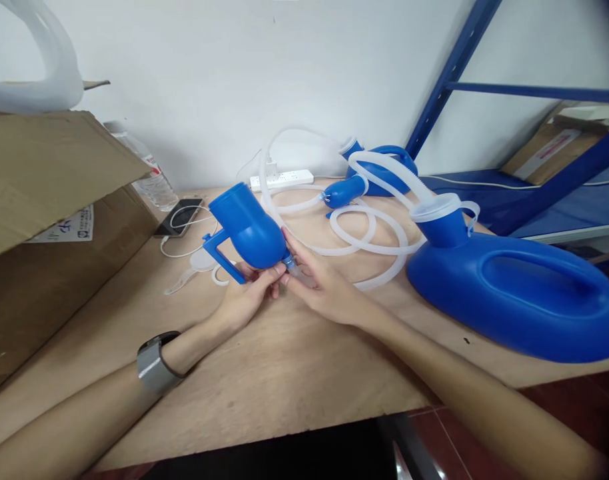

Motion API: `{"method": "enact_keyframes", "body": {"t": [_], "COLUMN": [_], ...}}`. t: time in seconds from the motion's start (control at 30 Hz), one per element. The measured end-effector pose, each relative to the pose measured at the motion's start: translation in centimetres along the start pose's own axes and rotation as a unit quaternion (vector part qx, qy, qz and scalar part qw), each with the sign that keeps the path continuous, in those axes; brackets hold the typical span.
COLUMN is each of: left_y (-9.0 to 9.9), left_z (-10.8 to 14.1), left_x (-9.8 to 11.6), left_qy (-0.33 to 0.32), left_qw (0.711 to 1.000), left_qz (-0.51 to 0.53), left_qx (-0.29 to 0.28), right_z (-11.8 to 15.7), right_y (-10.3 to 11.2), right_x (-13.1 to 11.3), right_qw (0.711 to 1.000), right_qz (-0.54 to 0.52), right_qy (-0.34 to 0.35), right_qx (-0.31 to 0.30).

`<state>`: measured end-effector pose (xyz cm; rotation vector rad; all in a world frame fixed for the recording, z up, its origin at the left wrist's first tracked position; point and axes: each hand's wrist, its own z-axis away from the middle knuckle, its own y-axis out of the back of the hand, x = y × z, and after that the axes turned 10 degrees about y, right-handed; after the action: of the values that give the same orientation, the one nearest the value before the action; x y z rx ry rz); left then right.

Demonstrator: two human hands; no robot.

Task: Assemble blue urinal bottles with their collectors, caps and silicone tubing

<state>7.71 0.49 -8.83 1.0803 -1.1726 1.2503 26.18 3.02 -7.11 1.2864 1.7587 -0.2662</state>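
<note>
My left hand (252,287) grips a blue plastic urinal funnel (249,227) with a square side handle, holding it tilted above the table. At the funnel's narrow lower end, my right hand (322,277) pinches a clear hose (298,270) at the spout. The two hands almost touch there; how far the hose sits over the spout is hidden by the fingers. To the right lies a large blue urinal bottle (524,293), its white cap (437,208) fitted with a translucent tube (399,167).
Behind, a second blue bottle (389,170) and another funnel (344,192) lie among coiled tubing (369,248). A power strip (287,179), phone (182,217), water bottle (152,173) and white lid (202,260) are also on the table. A cardboard box (49,267) stands left; blue shelving (454,73) rises right.
</note>
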Motion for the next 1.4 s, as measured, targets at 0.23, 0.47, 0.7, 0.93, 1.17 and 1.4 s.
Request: {"method": "enact_keyframes", "body": {"t": [0.23, 0.47, 0.7, 0.93, 1.17, 1.4], "left_y": [-0.7, -1.1, -1.0, -1.0, -0.8, -0.6], "left_z": [-0.2, -0.4, 0.0, 0.2, 0.4, 0.6], "left_x": [1.2, 1.5, 1.3, 1.3, 1.4, 1.7], "left_qy": [0.039, 0.057, 0.000, -0.041, -0.061, -0.056], "left_qw": [0.995, 0.992, 0.998, 0.996, 0.995, 0.996], "left_qz": [0.082, 0.099, 0.035, -0.010, -0.042, -0.055], "left_qx": [0.026, 0.047, 0.053, 0.077, 0.072, 0.050], "right_z": [-0.7, -0.3, -0.3, -0.3, -0.4, -0.4], "right_y": [-0.3, -1.7, -1.3, -1.8, -1.6, -1.2], "right_x": [0.7, 1.2, 1.0, 0.9, 0.8, 1.3], "right_qw": [0.975, 0.941, 0.926, 0.909, 0.916, 0.936], "right_qz": [-0.192, -0.268, -0.298, -0.357, -0.329, -0.260], "right_qy": [-0.112, -0.175, -0.194, -0.185, -0.181, -0.166], "right_qx": [0.029, 0.109, 0.130, 0.107, 0.141, 0.170]}}
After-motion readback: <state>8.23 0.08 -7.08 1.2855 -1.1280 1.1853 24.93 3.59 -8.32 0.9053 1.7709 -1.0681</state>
